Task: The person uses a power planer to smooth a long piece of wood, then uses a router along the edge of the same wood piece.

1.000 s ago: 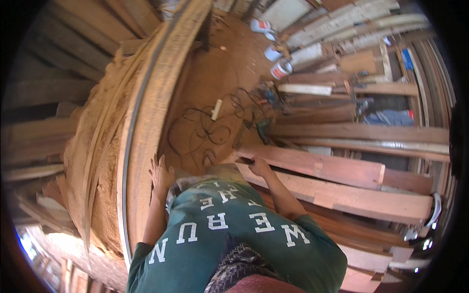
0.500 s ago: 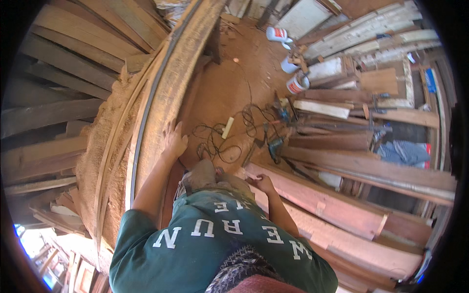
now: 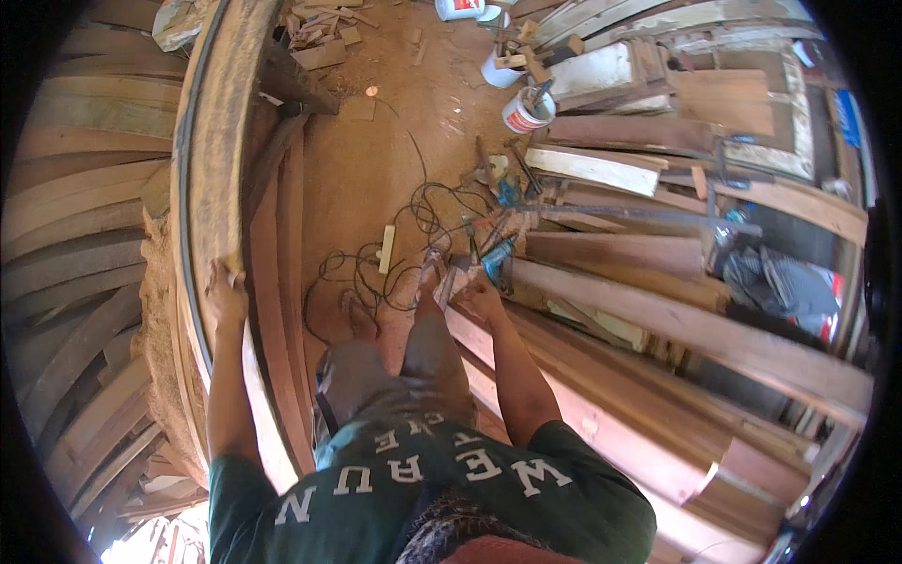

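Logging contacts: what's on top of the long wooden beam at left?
A dark strip runs lengthwise along the wooden beam; the left hand is at its right edge. The surface behind that hand is covered.

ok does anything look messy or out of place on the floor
Yes, the dark cord lies in tangled loops on the floor by the person's feet, beside a pale stick; it looks untidy and could perhaps trip someone.

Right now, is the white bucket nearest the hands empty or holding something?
Holding something: a dark piece pokes from the mouth of the white bucket. How full, cannot tell.
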Demonstrator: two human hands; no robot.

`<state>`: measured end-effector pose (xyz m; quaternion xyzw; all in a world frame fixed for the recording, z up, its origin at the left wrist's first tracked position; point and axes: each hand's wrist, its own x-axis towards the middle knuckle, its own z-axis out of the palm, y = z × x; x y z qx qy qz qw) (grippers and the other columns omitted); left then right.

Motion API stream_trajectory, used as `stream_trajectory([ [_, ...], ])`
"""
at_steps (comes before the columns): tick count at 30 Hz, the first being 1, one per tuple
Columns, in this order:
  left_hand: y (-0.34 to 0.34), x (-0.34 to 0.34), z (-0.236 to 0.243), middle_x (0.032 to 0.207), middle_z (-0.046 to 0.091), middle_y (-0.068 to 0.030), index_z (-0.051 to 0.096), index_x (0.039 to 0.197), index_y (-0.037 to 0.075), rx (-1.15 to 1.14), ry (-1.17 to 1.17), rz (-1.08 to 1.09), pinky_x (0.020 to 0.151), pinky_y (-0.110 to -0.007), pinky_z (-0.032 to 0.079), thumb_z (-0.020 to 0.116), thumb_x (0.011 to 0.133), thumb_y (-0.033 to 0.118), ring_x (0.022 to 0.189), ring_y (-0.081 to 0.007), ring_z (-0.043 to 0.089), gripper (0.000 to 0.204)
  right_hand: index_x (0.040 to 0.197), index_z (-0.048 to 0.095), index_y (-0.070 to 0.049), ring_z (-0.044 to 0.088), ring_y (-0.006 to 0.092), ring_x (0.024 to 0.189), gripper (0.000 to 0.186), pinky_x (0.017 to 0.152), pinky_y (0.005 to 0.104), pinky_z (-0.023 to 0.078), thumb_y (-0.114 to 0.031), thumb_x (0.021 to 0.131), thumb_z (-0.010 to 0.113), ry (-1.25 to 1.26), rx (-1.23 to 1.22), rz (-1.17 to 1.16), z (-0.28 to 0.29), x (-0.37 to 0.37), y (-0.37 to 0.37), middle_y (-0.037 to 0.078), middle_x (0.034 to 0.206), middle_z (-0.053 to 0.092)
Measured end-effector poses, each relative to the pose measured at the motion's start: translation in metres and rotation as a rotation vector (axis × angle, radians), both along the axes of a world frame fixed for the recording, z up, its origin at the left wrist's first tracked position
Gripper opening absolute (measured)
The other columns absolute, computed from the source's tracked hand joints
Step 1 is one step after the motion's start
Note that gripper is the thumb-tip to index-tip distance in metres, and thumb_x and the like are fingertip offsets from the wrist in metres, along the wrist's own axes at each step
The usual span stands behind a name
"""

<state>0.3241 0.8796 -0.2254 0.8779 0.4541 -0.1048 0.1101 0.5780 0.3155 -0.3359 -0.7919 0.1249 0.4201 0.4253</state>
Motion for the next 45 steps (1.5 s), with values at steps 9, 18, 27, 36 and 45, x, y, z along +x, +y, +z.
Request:
stream_trajectory([
  [9,-0.012,0.028,0.035,0.166,0.043,-0.0206,0.039,0.162,-0.001,-0.084,0.023,0.170,0.124,-0.039,0.036,0.069,0.100,0.010,0.154,-0.0340,0.043,0.069,0.118,0.067,0.000,0.059,0.0223,0.084,0.043,0.073,0.0412,0.051,-0.041,0.106,0.061,-0.325,-0.441,-0.420,-0.371,0.217,-0.132,0.010,0.101,0.069],
  [18,-0.030,0.041,0.044,0.168,0.040,-0.0195,0.038,0.162,-0.001,-0.065,0.077,0.283,0.129,-0.040,0.027,0.072,0.102,0.025,0.158,-0.0272,0.035,0.074,0.114,0.063,-0.012,0.063,0.0255,0.068,0.024,0.057,0.0389,0.050,-0.036,0.108,0.059,0.395,0.160,-1.109,-0.456,0.325,-0.079,0.010,0.085,0.066],
  [27,-0.030,0.015,0.039,0.162,0.049,-0.0203,0.050,0.157,0.003,-0.032,-0.190,0.284,0.123,-0.038,0.039,0.078,0.093,0.009,0.149,-0.0314,0.050,0.069,0.134,0.063,-0.015,0.063,0.0239,0.118,0.033,0.084,0.0515,0.059,-0.032,0.106,0.063,0.305,0.405,-1.093,-0.278,0.221,0.014,0.004,0.132,0.066],
  [36,-0.023,0.027,0.021,0.160,0.047,-0.0260,0.045,0.155,-0.004,0.073,-0.069,0.162,0.123,-0.049,0.036,0.074,0.095,0.028,0.147,-0.0396,0.048,0.075,0.085,0.057,-0.011,0.062,0.0224,0.077,0.019,0.077,0.0429,0.055,-0.022,0.096,0.067,0.759,0.592,-0.650,-0.018,0.065,0.177,0.003,0.080,0.061],
  [45,-0.199,-0.163,0.125,0.113,0.074,-0.0248,0.073,0.124,0.006,-0.049,-0.795,0.851,0.089,-0.049,0.058,0.066,0.099,0.025,0.107,-0.0436,0.072,0.032,0.121,0.062,-0.008,0.063,0.0203,0.059,0.038,0.059,0.0371,0.054,-0.002,0.086,0.073,0.660,0.237,0.663,0.177,-0.177,0.183,0.007,0.074,0.062],
])
